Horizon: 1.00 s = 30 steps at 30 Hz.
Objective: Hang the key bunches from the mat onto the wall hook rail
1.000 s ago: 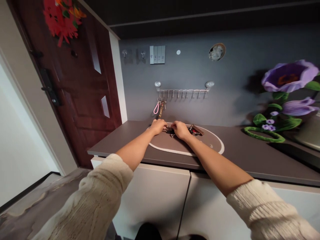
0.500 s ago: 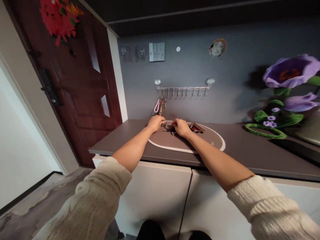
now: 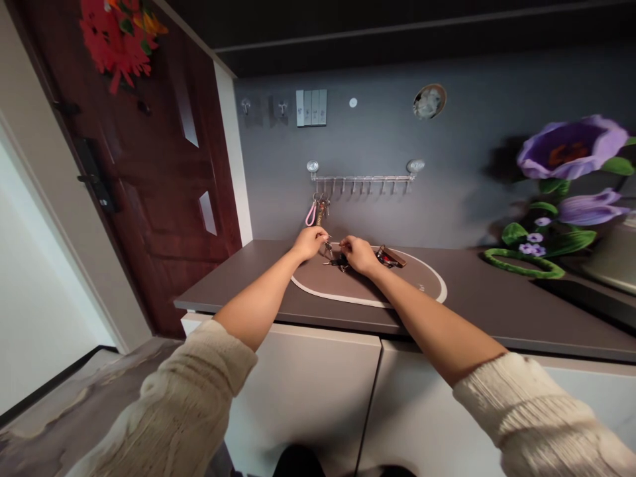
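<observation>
With thumb and fingers pinched, my left hand (image 3: 311, 242) grips the upper end of a bunch of keys (image 3: 328, 250) just above an oval mat. Silvery pieces dangle below its fingertips, and darker ones (image 3: 342, 262) rest lower, towards the other hand. My right hand (image 3: 361, 256) is closed at the dark end of the same bunch; its curled fingers partly hide what they pinch. Right of that hand, a second key bunch with a brown holder (image 3: 393, 257) lies on the brown, white-rimmed mat (image 3: 358, 299).
A clear hook rail (image 3: 365, 177) is on the wall, with keys and a pink strap (image 3: 311, 214) at its left end. Purple plush flowers (image 3: 571, 149) stand at the right of the counter (image 3: 497, 311). A dark red door (image 3: 163, 165) is at the left.
My left hand has risen slightly, and the silvery end of the key bunch now hangs more upright from its fingers. My right hand stays nearly in place.
</observation>
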Available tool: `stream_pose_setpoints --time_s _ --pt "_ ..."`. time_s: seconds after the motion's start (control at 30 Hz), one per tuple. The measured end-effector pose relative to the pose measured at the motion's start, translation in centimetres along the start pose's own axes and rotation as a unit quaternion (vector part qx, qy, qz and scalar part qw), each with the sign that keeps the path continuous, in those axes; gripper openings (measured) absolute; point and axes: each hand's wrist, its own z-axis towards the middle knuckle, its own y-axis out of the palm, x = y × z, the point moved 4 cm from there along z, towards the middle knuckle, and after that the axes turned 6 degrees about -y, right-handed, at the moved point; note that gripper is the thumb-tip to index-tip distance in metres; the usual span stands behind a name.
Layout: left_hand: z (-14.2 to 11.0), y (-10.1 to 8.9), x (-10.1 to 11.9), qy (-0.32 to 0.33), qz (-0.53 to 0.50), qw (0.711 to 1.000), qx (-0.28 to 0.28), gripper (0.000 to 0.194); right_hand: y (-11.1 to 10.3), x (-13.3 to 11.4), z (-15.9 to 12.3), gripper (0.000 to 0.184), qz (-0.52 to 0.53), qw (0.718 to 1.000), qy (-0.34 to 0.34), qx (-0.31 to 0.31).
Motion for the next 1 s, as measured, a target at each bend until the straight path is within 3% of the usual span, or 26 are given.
stream_pose_setpoints --time_s 0.17,0.43,0.7,1.0 --pt "0.1 0.3 -0.3 -0.04 -0.119 0.992 -0.009 0.012 0.0 0.2 0.2 0.017 0.049 0.998 -0.006 0.029" --pt "0.4 0.9 -0.7 -0.096 -0.296 0.95 -0.039 0.01 -0.2 -0.1 0.2 0.019 0.191 0.979 -0.015 0.066" --pt "-0.3 1.0 0.4 -0.103 -0.333 0.935 -0.063 0.008 0.3 0.5 0.6 0.022 0.273 0.959 -0.002 0.08" --pt "-0.2 1.4 0.5 -0.087 -0.34 0.933 -0.074 0.011 0.0 0.1 0.3 0.021 0.396 0.915 0.032 0.074"
